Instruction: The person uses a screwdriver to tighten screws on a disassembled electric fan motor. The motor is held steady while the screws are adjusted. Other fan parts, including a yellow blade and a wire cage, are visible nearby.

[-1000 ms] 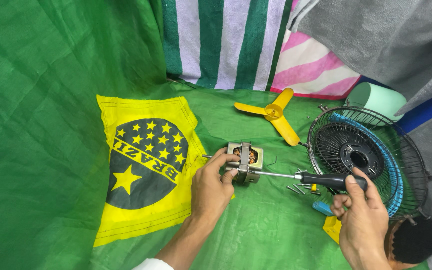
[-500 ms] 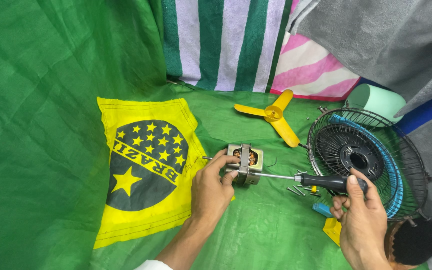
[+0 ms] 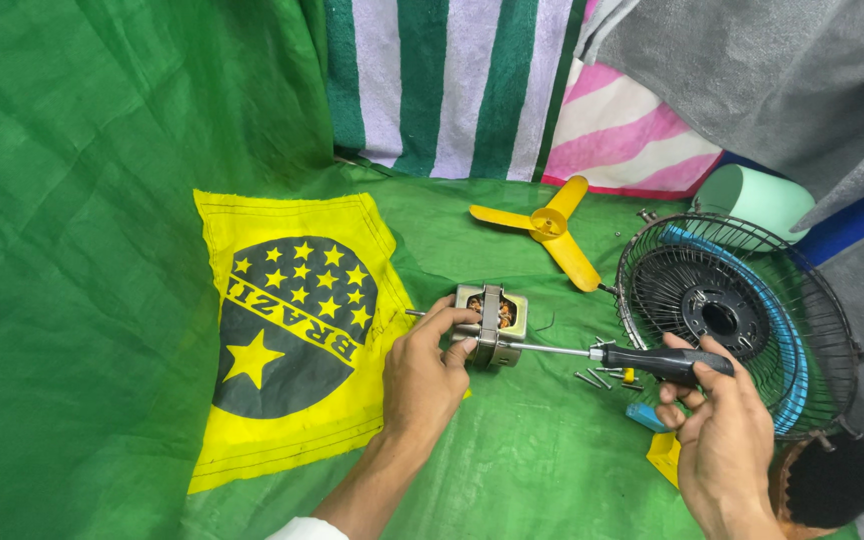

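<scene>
1. Your left hand (image 3: 422, 375) is clasped around the small fan motor (image 3: 490, 322), thumb and fingers pressing its metal frame down onto the green cloth (image 3: 512, 460), just right of the yellow flag cloth (image 3: 297, 330).
2. Your right hand (image 3: 717, 440) is wrapped around the black handle of the screwdriver (image 3: 612, 355), whose shaft lies nearly level and whose tip meets the right side of the motor.
3. By my reading, you are working a screw on the motor's clamp; whether it is going in or coming out cannot be told.
4. The next move, as I judge it, calls for keeping the tip seated square in the screw head while the left hand stops the motor from twisting.
5. Loose screws (image 3: 600, 376) lie under the shaft, easy to scatter.
6. The flag cloth is a yellow rectangle bearing a dark round emblem with yellow stars and a lettered band.
7. A yellow three-bladed fan blade (image 3: 549, 228) lies beyond the motor; the wire fan guard (image 3: 737, 320) stands at your right, with a pale green cylinder (image 3: 752, 200) behind it.
</scene>
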